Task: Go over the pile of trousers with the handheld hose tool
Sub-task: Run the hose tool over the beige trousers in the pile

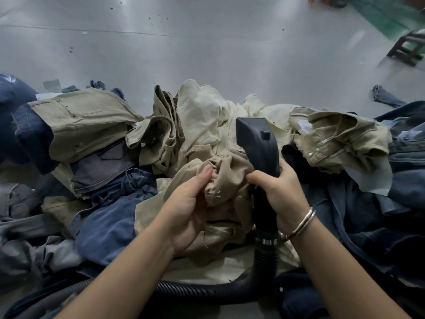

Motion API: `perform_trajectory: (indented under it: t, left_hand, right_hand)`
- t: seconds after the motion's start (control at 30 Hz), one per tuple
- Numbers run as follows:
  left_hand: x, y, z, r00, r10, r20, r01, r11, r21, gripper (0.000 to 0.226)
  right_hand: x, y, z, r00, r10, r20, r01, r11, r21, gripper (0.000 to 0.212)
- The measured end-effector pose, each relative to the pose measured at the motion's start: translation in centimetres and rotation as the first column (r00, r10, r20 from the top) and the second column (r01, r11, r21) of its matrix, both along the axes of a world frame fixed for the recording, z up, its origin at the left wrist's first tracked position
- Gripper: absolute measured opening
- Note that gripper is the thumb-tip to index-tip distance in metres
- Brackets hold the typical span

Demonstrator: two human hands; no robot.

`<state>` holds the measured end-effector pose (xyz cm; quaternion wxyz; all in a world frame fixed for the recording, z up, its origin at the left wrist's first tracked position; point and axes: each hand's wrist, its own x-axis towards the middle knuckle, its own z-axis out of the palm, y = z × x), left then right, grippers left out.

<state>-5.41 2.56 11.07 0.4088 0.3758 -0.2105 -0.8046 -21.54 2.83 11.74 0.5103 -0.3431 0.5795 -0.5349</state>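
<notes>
Atop rumpled khaki trousers [220, 180], ribbed hose tool [257, 143].

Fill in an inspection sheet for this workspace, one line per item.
Surface: grey floor beyond the heap, with dark specks.
Job's things: pile of trousers in khaki, cream and blue denim; black hose tool held nozzle up.
Clutter: loose denim piece apart on the floor.
Grippers: left hand grips bunched tan fabric; right hand grips the tool's handle, bracelet on wrist.
Cables: ribbed black hose curving from the tool across the near pile.
Surroundings: dark stool, green mat.
</notes>
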Motion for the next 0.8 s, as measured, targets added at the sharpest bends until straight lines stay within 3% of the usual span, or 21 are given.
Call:
perform_trajectory:
  t: [0.13,0.2,0.33,0.47,0.63,0.7,0.8]
  left_hand:
    - [-0.1,-0.5,-0.1,0.981,0.170,-0.092,-0.166,0.985,0.046,0.041]
    - [-0.5,-0.3,0.1,0.976,0.124,-0.181,-0.108,0.990,0.092,0.049]
    - [-1.2,0.4,-0.2,0.948,0.109,-0.300,-0.074,0.989,0.125,0.043]
    - [-0.5,-0.5,-0.7,0.946,0.204,-0.252,-0.179,0.977,0.118,0.041]
    - [1.7,-1.3,-0.6,0.951,0.245,-0.187,-0.248,0.969,0.004,0.038]
    - [2.4,-1.7,-0.7,0.948,0.275,-0.158,-0.285,0.957,-0.047,0.040]
    - [2.8,-2.0,-1.6,0.951,0.296,-0.090,-0.302,0.952,-0.050,0.055]
  right_hand:
    - [-0.6,-0.6,-0.3,0.996,-0.051,0.077,0.046,0.997,0.068,0.020]
    - [-0.3,-0.7,-0.8,0.998,-0.044,0.048,0.039,0.996,0.086,0.020]
    - [0.5,-1.9,-1.8,0.996,-0.046,0.080,0.031,0.985,0.173,0.018]
    - [1.0,-2.5,-3.4,0.996,0.070,-0.057,-0.056,0.973,0.223,0.023]
    - [-0.8,-1.7,-2.0,0.995,0.055,-0.084,-0.046,0.993,0.111,0.024]
    - [-1.8,-0.7,-0.9,0.990,0.120,-0.071,-0.116,0.992,0.059,0.032]
    - [-2.3,1.3,0.3,0.943,0.325,-0.067,-0.323,0.946,0.037,0.015]
